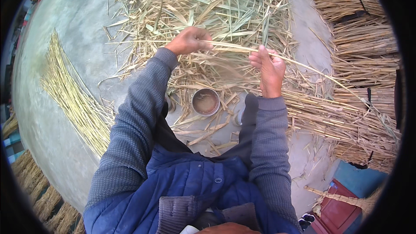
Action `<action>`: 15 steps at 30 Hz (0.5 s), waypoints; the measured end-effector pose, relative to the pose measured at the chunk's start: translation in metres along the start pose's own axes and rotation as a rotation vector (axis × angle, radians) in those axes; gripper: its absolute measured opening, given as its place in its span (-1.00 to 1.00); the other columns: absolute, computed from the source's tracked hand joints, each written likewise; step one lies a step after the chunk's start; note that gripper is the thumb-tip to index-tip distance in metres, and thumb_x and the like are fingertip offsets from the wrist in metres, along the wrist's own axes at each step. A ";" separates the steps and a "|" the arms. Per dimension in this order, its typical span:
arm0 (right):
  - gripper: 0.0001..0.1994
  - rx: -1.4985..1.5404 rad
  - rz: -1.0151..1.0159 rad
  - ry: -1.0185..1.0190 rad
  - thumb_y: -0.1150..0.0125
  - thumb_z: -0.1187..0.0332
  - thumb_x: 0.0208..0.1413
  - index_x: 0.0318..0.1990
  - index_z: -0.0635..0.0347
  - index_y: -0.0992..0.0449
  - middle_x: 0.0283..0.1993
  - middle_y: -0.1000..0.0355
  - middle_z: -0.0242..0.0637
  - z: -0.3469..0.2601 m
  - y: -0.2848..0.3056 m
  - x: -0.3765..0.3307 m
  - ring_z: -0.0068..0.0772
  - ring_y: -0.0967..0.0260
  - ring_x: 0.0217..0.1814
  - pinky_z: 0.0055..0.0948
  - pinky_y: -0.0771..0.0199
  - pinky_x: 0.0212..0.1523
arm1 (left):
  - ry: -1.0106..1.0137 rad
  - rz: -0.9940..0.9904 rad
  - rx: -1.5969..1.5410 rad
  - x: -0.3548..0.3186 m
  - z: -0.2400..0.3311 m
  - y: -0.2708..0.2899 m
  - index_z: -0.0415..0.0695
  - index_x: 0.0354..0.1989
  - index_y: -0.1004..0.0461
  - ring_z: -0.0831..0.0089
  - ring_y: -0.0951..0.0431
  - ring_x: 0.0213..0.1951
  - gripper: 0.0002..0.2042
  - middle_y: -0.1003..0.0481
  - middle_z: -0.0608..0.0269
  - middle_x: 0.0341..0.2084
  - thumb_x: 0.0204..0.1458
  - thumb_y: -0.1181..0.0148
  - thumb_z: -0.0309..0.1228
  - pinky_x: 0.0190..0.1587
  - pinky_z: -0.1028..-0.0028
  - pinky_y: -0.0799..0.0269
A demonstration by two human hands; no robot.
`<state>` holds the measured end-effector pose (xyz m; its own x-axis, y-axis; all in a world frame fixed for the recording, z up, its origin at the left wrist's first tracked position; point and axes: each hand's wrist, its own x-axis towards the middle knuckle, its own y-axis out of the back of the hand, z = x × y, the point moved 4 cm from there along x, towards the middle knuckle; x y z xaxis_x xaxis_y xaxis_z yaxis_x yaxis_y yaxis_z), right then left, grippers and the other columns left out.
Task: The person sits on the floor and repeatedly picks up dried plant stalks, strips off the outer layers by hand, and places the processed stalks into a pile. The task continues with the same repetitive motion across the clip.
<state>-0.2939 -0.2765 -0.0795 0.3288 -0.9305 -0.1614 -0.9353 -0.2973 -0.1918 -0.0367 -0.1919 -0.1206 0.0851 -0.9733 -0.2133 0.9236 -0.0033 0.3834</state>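
Observation:
A long, thin, pale reed stalk (236, 48) stretches across in front of me, above a heap of dry leaves. My left hand (189, 40) is closed round it, with the stalk's thin end sticking out to the left. Farther right, my right hand (269, 70) holds the same stalk between the raised thumb and curled fingers. From there it slopes down to the right, over the stacked reeds. Strips of dry leaf hang loosely near it, partly blurred. Below and between my hands a round metal bowl (193, 104) sits on the floor, with something brownish inside.
Stripped leaves (229, 4) lie in a big heap ahead. On the left floor rests a bundle of yellowish stalks (78, 104). Unstripped reeds (325, 115) lie at my right, beside tied reed bundles (364, 43). A red panel (340, 208) and brush-like bundles (32, 177) are at the lower corners.

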 end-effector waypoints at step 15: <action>-0.73 0.059 -0.054 0.014 -0.31 0.31 0.21 -0.13 0.36 -0.47 -0.29 -0.56 -0.15 0.005 -0.012 -0.004 -0.45 -0.58 -0.33 -0.61 -0.60 -0.32 | -0.578 0.359 0.641 -0.006 0.050 -0.017 -0.09 -0.23 -0.59 0.25 -0.51 -0.12 -0.66 -0.60 0.21 -0.30 0.08 -0.27 -0.05 -0.09 0.31 -0.27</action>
<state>-0.2836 -0.2682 -0.0820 0.3760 -0.9167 -0.1355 -0.9070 -0.3341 -0.2564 -0.0711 -0.1979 -0.0809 -0.0325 -0.9031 0.4282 0.4806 0.3616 0.7989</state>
